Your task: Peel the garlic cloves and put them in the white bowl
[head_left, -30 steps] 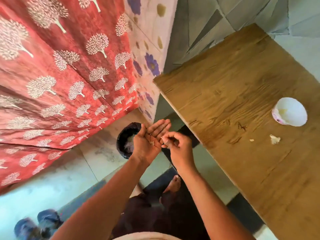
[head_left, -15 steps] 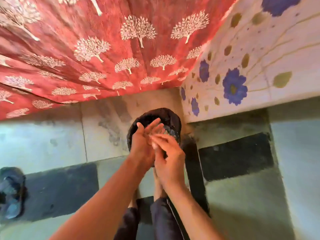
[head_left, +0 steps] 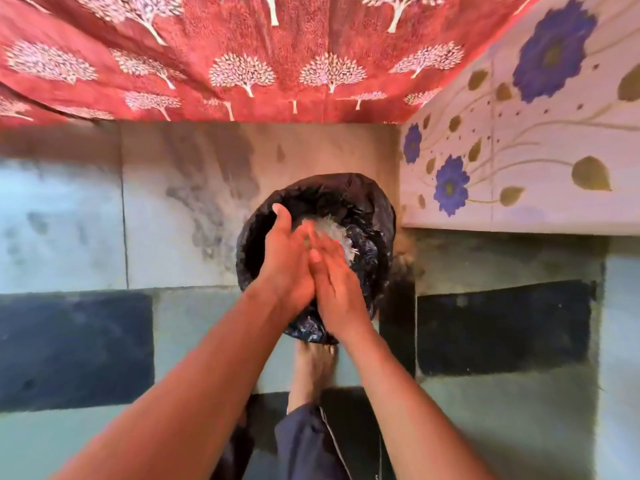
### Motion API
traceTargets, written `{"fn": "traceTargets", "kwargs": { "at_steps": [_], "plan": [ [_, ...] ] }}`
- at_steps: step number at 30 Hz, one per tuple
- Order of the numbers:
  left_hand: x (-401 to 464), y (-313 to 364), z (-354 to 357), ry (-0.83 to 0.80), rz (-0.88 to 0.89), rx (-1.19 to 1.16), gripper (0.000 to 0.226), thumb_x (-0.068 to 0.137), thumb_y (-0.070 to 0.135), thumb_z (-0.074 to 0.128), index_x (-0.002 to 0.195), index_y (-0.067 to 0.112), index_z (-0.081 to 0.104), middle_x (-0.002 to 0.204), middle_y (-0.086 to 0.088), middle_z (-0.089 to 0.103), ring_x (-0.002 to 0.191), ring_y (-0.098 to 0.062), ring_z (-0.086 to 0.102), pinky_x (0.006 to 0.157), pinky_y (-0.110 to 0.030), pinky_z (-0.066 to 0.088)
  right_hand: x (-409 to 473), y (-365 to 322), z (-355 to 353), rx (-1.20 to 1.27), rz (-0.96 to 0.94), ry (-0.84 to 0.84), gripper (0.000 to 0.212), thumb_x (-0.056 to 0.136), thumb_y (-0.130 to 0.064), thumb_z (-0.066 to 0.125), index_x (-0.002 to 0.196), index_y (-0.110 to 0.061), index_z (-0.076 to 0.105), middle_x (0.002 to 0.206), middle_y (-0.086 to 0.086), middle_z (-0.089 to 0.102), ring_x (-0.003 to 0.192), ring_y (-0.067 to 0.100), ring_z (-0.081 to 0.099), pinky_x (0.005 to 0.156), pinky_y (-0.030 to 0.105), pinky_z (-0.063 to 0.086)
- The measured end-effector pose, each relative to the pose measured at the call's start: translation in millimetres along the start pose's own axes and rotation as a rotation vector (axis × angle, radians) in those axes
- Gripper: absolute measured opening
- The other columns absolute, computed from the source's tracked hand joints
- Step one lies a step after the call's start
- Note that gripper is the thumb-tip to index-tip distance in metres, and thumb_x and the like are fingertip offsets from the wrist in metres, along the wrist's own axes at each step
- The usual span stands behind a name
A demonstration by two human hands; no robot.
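Note:
My left hand (head_left: 286,261) and my right hand (head_left: 335,282) are pressed palm to palm, fingers straight, over a round bin lined with a black plastic bag (head_left: 367,209) on the floor. Pale, crinkled scraps (head_left: 332,230) lie inside the bin just past my fingertips. I see nothing held in either hand. The white bowl, the garlic cloves and the wooden table are out of view.
A red cloth with white tree prints (head_left: 242,57) hangs behind the bin. A white cloth with blue flowers (head_left: 519,150) hangs at the right. My bare foot (head_left: 311,372) stands just before the bin on grey and dark floor tiles (head_left: 76,348).
My view swung from the table and white bowl down to the floor bin. Both hands moved over the bin; my right hand went from pinching at the left palm to lying flat against it.

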State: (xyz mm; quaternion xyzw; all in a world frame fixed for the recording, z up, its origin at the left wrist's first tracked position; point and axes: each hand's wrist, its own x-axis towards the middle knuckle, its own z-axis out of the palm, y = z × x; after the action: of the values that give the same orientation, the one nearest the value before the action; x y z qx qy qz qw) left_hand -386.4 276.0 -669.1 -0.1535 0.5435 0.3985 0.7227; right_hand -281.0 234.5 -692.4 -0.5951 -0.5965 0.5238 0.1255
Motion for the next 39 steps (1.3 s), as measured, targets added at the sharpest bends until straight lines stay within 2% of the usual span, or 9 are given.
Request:
{"fn": "traceTargets", "kwargs": {
  "at_steps": [8,13,16,19,22,27,32,35,39],
  "plan": [
    [14.6,-13.0,6.9,-0.062,0.159,0.794,0.046,0.113,0.037,0.035,0.157,0.022,0.039,0.149,0.002,0.050,0.132,-0.012,0.050,0.101,-0.024,0.046,10.9,-36.2,-7.2,1.223,0.390,0.235,0.040,0.106,-0.034,0.048,0.145,-0.029,0.052,0.154,0.000,0.050,0.142,0.016,0.046,0.123,0.042,0.031],
    [6.8,0.7,22.0,-0.087,-0.130,0.479,0.039,0.107,0.044,0.045,0.107,0.011,0.064,0.100,-0.009,0.066,0.102,-0.029,0.061,0.104,-0.047,0.051,-0.9,2.7,-7.6,0.120,0.044,0.067,0.050,0.109,-0.048,0.025,0.155,-0.060,0.008,0.168,-0.016,0.016,0.156,0.010,0.015,0.125,0.044,0.020],
    [-13.9,-5.2,23.0,-0.164,0.063,0.550,0.038,0.111,0.027,0.036,0.139,0.019,0.060,0.140,0.007,0.059,0.126,-0.007,0.053,0.114,-0.023,0.037,7.9,-9.5,-12.6,0.256,0.363,0.204,0.038,0.109,-0.039,0.038,0.131,-0.024,0.065,0.127,-0.002,0.068,0.120,0.019,0.063,0.094,0.031,0.050],
    [6.0,-10.6,7.5,0.027,0.227,0.831,0.037,0.109,0.019,0.039,0.129,0.015,0.070,0.124,0.005,0.061,0.110,-0.013,0.064,0.082,-0.022,0.051,5.0,-37.7,-11.3,0.757,0.505,0.172,0.018,0.090,-0.016,0.057,0.079,-0.009,0.070,0.082,0.012,0.070,0.083,0.023,0.063,0.072,0.034,0.048],
    [28.9,-1.0,-13.0,0.297,0.070,0.725,0.034,0.107,0.029,0.041,0.091,0.010,0.065,0.078,-0.010,0.058,0.062,-0.024,0.056,0.061,-0.043,0.051,-20.4,-48.9,-16.6,0.734,0.257,0.252,0.019,0.093,-0.009,0.062,0.095,-0.008,0.081,0.104,0.014,0.077,0.100,0.020,0.071,0.088,0.038,0.057],
    [2.9,2.0,9.7,-0.030,-0.178,0.240,0.056,0.109,0.050,0.034,0.127,0.004,0.059,0.125,-0.022,0.066,0.118,-0.035,0.061,0.109,-0.048,0.049,-15.3,-6.9,-11.0,0.068,-0.108,0.008,0.050,0.109,-0.044,0.033,0.158,-0.033,0.035,0.165,-0.004,0.031,0.154,0.007,0.021,0.125,0.032,0.023],
    [-8.1,1.4,-8.4,-0.062,-0.167,0.187,0.060,0.110,0.049,0.030,0.137,0.005,0.061,0.129,-0.016,0.068,0.118,-0.028,0.064,0.110,-0.041,0.044,1.1,-14.2,-12.8,0.030,0.052,0.363,0.054,0.106,-0.043,0.036,0.146,-0.012,0.054,0.154,0.007,0.049,0.148,0.018,0.038,0.121,0.022,0.025],
    [-14.8,-2.8,-7.8,-0.130,-0.179,0.072,0.050,0.107,0.054,0.039,0.111,0.012,0.066,0.111,-0.010,0.067,0.113,-0.025,0.064,0.119,-0.042,0.037,2.1,-19.5,2.8,0.004,-0.261,0.082,0.056,0.107,-0.053,0.026,0.154,-0.027,0.043,0.157,0.001,0.047,0.149,0.017,0.036,0.121,0.046,0.028],
    [-23.9,-5.4,-16.1,-0.127,-0.189,0.130,0.085,0.104,0.068,0.018,0.140,0.001,0.056,0.136,-0.014,0.066,0.127,-0.028,0.060,0.106,-0.040,0.047,21.4,5.5,-8.1,-0.173,0.228,0.260,0.064,0.103,-0.056,0.021,0.121,-0.021,0.070,0.127,0.006,0.066,0.125,0.028,0.058,0.104,0.045,0.045]
  ]
}}
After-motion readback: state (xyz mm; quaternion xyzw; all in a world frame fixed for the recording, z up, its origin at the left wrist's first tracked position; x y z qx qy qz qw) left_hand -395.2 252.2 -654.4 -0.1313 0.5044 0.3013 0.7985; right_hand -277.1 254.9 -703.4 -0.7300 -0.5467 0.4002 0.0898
